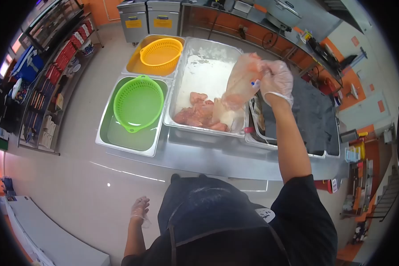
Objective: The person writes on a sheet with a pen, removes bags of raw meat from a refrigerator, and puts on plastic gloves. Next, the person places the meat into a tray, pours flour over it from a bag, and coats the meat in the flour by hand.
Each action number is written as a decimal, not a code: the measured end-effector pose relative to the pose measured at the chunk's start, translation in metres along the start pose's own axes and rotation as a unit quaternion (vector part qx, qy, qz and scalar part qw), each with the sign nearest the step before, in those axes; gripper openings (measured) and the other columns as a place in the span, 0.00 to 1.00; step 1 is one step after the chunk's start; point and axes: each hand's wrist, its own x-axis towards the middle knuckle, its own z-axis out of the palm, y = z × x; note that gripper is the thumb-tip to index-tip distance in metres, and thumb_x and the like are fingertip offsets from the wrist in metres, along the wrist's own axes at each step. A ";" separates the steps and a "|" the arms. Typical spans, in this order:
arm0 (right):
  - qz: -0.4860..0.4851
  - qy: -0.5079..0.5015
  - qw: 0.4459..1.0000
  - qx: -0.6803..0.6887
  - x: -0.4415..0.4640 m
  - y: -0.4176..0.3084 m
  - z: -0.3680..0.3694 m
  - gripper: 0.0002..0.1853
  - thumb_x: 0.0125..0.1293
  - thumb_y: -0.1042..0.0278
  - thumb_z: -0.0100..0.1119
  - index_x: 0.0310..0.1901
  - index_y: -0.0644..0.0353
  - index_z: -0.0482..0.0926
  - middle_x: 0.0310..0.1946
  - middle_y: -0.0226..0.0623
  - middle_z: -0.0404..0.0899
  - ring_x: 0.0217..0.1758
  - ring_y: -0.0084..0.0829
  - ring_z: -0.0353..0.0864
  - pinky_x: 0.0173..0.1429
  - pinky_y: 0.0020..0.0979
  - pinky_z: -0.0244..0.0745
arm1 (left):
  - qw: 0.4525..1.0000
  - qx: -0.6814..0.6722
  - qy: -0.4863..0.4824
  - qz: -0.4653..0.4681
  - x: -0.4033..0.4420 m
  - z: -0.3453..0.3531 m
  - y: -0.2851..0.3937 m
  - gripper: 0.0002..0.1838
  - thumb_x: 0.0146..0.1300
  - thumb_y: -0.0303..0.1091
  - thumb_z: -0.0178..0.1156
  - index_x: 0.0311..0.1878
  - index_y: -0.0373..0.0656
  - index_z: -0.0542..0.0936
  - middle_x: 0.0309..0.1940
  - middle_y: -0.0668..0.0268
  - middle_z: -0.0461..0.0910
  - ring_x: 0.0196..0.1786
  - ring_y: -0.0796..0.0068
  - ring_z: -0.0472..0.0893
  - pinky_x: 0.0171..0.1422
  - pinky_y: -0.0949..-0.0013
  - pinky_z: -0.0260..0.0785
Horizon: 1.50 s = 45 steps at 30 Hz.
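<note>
My right hand (277, 80), in a clear plastic glove, is closed around a clear plastic bag (239, 84) at the right side of a deep steel pan (206, 126). The bag hangs tilted down into the pan, with pinkish pieces still visible inside it. Raw chicken pieces (199, 113) lie heaped at the pan's near end. White flour (206, 73) covers the rest of the pan's bottom. Low at my left side hangs my gloved left hand (140, 208), away from the table, fingers loosely bent and apart, holding nothing.
Left of the pan, a green basket (138, 104) sits in a steel container of liquid. Behind it, a yellow basket (162, 51) rests in another. A dark-covered tray (308, 113) stands to the right. The steel table edge (199, 155) is before me.
</note>
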 end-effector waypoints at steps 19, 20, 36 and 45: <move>-0.078 0.211 0.974 0.005 -0.037 0.014 -0.013 0.06 0.56 0.74 0.63 0.36 0.56 0.86 0.32 0.40 0.82 0.39 0.42 0.83 0.46 0.36 0.78 | 0.800 0.373 -0.245 0.401 0.014 0.120 0.102 0.16 0.72 0.40 0.61 0.55 0.40 0.77 0.46 0.57 0.84 0.46 0.66 0.84 0.52 0.63 0.75; -0.098 0.225 0.969 0.017 -0.030 0.020 -0.011 0.06 0.57 0.73 0.63 0.36 0.56 0.86 0.32 0.40 0.83 0.39 0.42 0.83 0.47 0.36 0.78 | 0.803 0.351 -0.266 0.403 -0.002 0.142 0.120 0.16 0.72 0.40 0.61 0.55 0.40 0.77 0.45 0.57 0.84 0.44 0.67 0.84 0.50 0.63 0.76; -0.014 0.049 0.989 0.138 -0.038 -0.026 0.007 0.07 0.58 0.70 0.65 0.38 0.52 0.87 0.33 0.38 0.83 0.39 0.38 0.83 0.47 0.33 0.79 | 0.695 0.126 -0.010 0.708 -0.090 0.321 0.316 0.39 0.60 0.37 0.71 0.70 0.34 0.62 0.58 0.51 0.78 0.56 0.58 0.80 0.61 0.61 0.73; 0.085 -0.138 0.986 0.040 -0.074 0.030 0.012 0.25 0.64 0.59 0.67 0.61 0.57 0.79 0.61 0.48 0.77 0.51 0.41 0.83 0.59 0.38 0.76 | 0.835 -0.128 -0.236 0.481 0.006 0.359 0.389 0.24 0.66 0.37 0.64 0.63 0.42 0.72 0.53 0.63 0.80 0.52 0.62 0.82 0.55 0.60 0.76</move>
